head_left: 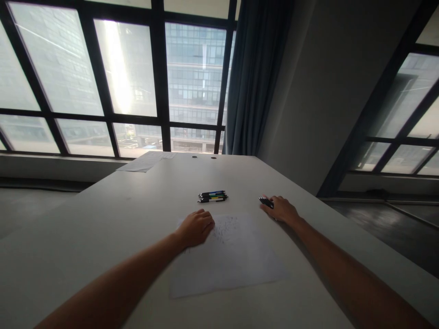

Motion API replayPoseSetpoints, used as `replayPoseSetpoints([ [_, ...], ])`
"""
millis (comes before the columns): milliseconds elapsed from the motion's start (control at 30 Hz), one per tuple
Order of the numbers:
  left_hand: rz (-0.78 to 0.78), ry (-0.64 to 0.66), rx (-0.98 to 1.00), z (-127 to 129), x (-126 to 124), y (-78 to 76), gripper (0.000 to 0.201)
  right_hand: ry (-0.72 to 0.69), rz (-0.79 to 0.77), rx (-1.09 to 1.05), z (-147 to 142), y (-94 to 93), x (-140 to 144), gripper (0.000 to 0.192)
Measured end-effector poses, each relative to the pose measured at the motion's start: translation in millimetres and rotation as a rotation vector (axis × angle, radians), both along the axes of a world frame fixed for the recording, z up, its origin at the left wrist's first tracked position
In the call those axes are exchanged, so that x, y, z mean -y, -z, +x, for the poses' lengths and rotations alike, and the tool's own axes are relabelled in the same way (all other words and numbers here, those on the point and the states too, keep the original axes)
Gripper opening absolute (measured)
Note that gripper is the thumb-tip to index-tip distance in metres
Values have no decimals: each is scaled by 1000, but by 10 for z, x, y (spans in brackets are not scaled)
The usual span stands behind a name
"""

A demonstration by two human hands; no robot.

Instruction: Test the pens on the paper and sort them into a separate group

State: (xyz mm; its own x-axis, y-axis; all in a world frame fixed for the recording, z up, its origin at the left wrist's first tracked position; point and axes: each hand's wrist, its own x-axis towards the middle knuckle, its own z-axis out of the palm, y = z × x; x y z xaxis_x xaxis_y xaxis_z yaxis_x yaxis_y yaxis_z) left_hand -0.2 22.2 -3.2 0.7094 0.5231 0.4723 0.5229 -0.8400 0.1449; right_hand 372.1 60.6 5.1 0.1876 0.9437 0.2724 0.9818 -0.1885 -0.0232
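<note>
My left hand (196,228) rests on the upper left part of a white sheet of paper (233,265) that bears dark scribbles. Its fingers lie on the sheet, slightly bent, and I see nothing held in them; the thumb is hidden. Off the sheet's upper right corner, my right hand (281,210) is closed around several dark pens (266,202), whose ends stick out to the left. Between and beyond my hands lies a small group of pens (212,197), side by side, black with blue, green, yellow and white parts.
A white table (154,196) stretches away toward the windows. More papers (146,161) lie at its far left edge, and two dark round spots (213,158) show near the far end. A blue curtain (252,82) hangs behind it, beside a wall (302,105).
</note>
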Motion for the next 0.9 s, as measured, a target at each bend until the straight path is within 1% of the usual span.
replayPoseSetpoints([
  [67, -12, -5, -5, 0, 4, -5, 24, 11, 41, 19, -129, -61, -21, 58],
  [100, -18, -6, -7, 0, 6, -8, 23, -9, 74, 18, -221, -91, -46, 55],
  [167, -28, -6, -6, 1, 11, -10, 23, -128, 121, -9, -454, -137, -116, 46],
  [267, -29, 1, 5, 1, 14, -11, 22, -409, 115, -96, -861, -158, -237, 30],
  [300, -26, 5, 9, 2, 13, -11, 22, -477, 111, -125, -991, -153, -274, 27],
  [367, -23, 11, 15, 2, 9, -12, 22, -554, 114, -165, -1219, -131, -334, 24],
  [467, -22, 12, 14, 4, 3, -16, 21, -612, 108, -157, -1464, -90, -391, 21],
  [567, -27, 4, 10, 7, 0, -15, 21, -631, 94, -92, -1613, -58, -413, 18],
  [667, -23, -5, 7, 7, 0, -9, 22, -639, 85, -1, -1695, -41, -408, 18],
  [767, -11, -9, 9, 5, 2, -4, 23, -651, 66, 53, -1727, -45, -387, 16],
  [900, -3, -4, 9, 9, 1, 1, 24, -659, 43, 35, -1694, -92, -319, 6],
])
